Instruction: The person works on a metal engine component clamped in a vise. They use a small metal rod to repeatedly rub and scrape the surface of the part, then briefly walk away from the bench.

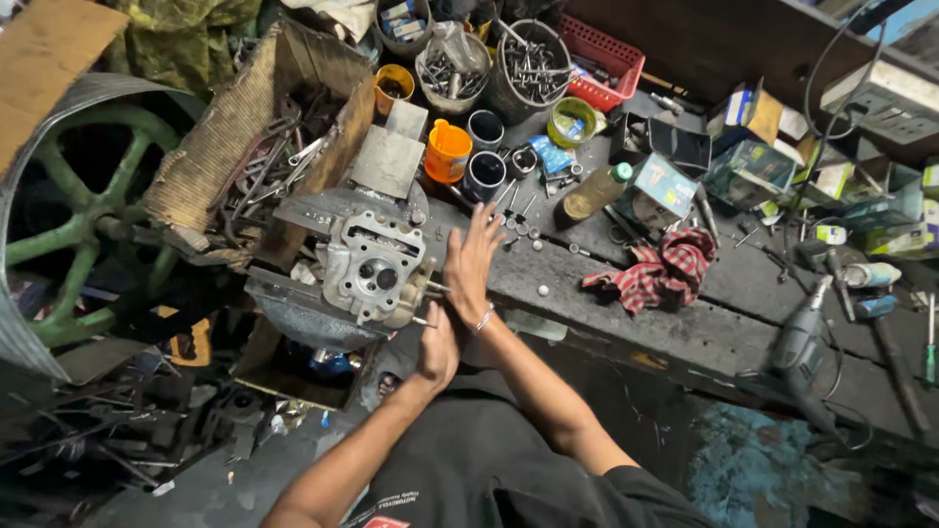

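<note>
My flat left hand and right hand, fingers spread, rub a thin rod between them beside the cylinder head; loose valves wait just right of it.

**One head-worn view, looking steeply down on the workbench**

A single camera sits on the person's head and faces downward and forward, toward the grey engine cylinder head at the bench's near edge. That part lies a little left of the frame's middle, close below the lens, within arm's reach. Beyond it the view takes in tins of bolts; to its right runs the dark workbench with a checked rag and a power drill; to its left stands a green spoked wheel. No second view overlaps this one.
</note>
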Motion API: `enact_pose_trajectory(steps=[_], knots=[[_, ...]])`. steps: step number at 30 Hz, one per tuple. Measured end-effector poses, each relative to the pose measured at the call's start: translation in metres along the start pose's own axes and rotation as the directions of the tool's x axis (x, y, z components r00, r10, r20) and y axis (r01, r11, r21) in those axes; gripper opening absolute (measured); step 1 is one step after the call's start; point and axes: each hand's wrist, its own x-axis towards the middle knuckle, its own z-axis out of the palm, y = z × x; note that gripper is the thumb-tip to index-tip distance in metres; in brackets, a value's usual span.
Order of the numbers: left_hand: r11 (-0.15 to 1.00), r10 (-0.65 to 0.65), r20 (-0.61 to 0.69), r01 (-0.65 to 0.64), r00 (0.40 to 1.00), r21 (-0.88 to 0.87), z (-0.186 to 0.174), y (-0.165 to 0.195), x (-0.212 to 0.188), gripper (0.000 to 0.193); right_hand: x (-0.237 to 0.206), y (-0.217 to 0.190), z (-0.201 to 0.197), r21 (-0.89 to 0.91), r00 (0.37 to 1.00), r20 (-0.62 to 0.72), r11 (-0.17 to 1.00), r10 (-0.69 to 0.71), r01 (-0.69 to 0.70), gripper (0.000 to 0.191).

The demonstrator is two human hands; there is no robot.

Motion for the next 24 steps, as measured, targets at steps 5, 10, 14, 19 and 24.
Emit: enact_pose_trajectory(steps=[5,10,14,19,24], knots=[[0.975,0.215,0.477,-0.211,0.852,-0.063,0.004,0.006,0.001,0.067,-0.054,-0.004,0.003,0.156,0.969,0.247,0.988,-0.017,-0.023,0.076],[0.998,0.055,0.157,-0.053,0.986,-0.019,0.006,0.006,-0.003,0.069,-0.013,0.000,0.005,0.004,0.996,0.091,1.000,0.006,-0.007,0.075],[0.986,0.145,-0.043,-0.141,0.988,0.088,0.001,0.009,-0.004,0.068,-0.008,-0.006,-0.003,0.002,0.998,-0.033,0.998,-0.059,0.059,0.070],[0.952,0.191,0.419,-0.271,0.888,0.140,0.006,0.023,0.000,0.067,-0.059,-0.022,-0.001,0.126,0.971,0.179,0.983,-0.158,0.136,0.073],[0.993,0.119,0.050,-0.120,0.992,0.015,0.007,0.015,-0.005,0.068,-0.006,-0.011,0.000,0.051,0.998,0.059,0.998,0.020,-0.023,0.071]])
